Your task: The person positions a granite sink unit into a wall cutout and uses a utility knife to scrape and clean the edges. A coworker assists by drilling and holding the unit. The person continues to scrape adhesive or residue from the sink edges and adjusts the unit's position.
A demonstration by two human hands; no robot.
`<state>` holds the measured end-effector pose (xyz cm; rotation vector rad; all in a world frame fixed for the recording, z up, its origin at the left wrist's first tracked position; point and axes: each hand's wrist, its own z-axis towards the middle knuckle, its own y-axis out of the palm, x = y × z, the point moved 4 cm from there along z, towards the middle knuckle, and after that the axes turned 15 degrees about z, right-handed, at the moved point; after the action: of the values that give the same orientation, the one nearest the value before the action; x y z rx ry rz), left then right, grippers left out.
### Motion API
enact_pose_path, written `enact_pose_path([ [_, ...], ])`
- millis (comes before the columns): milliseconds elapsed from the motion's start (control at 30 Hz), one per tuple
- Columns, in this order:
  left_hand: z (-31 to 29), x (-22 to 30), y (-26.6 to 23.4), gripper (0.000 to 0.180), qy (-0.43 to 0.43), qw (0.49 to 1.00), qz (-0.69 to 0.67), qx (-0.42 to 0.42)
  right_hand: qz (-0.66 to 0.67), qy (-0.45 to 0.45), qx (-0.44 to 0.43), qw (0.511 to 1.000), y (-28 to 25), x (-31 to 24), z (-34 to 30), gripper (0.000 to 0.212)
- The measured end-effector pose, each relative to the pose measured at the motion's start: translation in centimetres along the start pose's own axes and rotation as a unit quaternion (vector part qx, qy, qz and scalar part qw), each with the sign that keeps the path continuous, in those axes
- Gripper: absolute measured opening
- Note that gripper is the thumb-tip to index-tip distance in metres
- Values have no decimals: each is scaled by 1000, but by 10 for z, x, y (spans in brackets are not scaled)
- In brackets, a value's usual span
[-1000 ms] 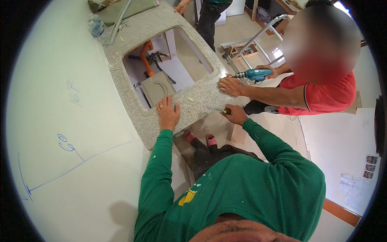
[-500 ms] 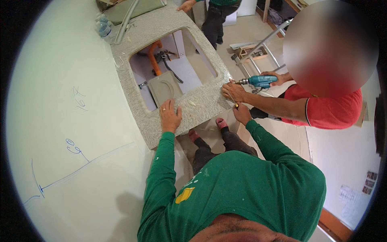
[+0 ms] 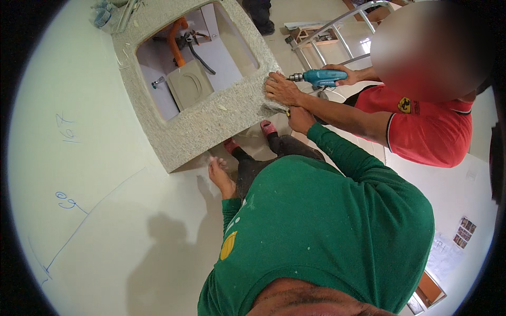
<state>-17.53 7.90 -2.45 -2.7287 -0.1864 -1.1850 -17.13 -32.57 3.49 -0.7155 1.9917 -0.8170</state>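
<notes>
A speckled stone countertop [image 3: 208, 129] with a large rectangular cut-out stretches ahead of me. My right hand [image 3: 301, 120] is closed around a screwdriver [image 3: 288, 112] at its front right corner; a bit of yellow handle shows, and the shaft is hard to make out. Right beside it, a co-worker's hand [image 3: 283, 88] presses on the corner. Their other hand holds a teal power drill [image 3: 322, 78], its chuck pointing at the counter's edge. My left hand [image 3: 222, 176] is off the stone, below the front edge, fingers loosely bent and apart, with nothing visible in it.
Inside the cut-out are an orange pipe [image 3: 175, 45], a black hose [image 3: 201, 59] and a beige panel [image 3: 188, 84]. An aluminium ladder [image 3: 342, 39] lies beyond the co-worker. A white wall [image 3: 79, 158] with blue pen marks borders the counter on the left.
My left hand has left the countertop and dropped below its front edge. My right hand stays at the corner with the screwdriver. The view has shifted, so the counter sits higher and further left.
</notes>
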Motion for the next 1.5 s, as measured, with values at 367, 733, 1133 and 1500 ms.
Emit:
enact_pose_path([
  [367,28,47,62,80,-143,964,-212,-70,58,-47,20,997,45,112,12,49],
  [733,6,98,71,74,-224,921,-302,-104,147,-8,-5,989,59,109,24,42],
  [1133,17,95,64,69,-208,924,-293,-128,154,-60,23,986,39,86,4,43],
  [1500,23,94,56,65,-202,923,-285,-161,156,48,-153,975,12,43,4,53],
])
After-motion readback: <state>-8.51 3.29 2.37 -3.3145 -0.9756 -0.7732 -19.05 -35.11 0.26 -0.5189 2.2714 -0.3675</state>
